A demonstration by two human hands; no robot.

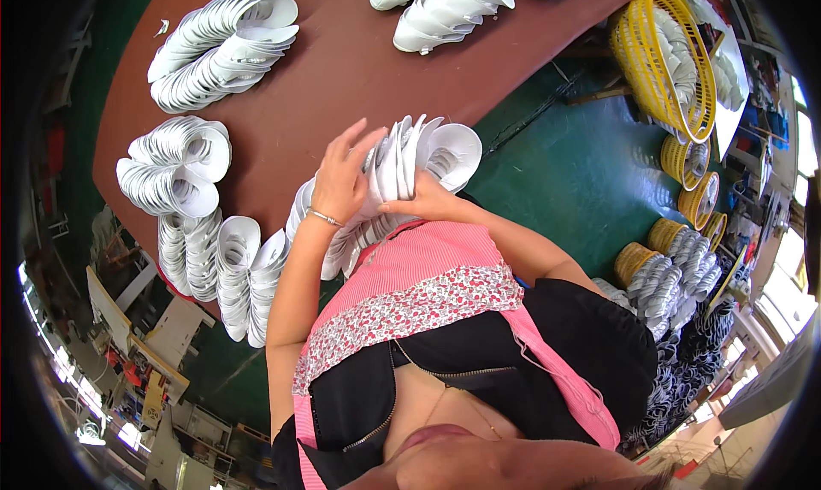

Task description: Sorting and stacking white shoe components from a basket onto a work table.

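In front of my apron, at the near edge of the brown table (pixel 355 88), is a row of nested white curved pieces (pixel 395 167) that look like shoe uppers. My left hand (pixel 344 178) is at the left side of this row, its fingers stretched upward and slightly apart, against or close to the pieces. From the right, my right hand (pixel 430 199) grips the row, thumb lying across the near side and fingers partly hidden among the pieces. An end piece (pixel 459 150) faces right with its hollow showing.
More nested white stacks stand on the table at far left (pixel 227 45), left (pixel 175 165), near left (pixel 239 276) and far middle (pixel 449 15). A yellow basket (pixel 620 50) of white pieces is at the far right. Below it, on the green floor (pixel 564 174), are more baskets and bundles (pixel 671 276).
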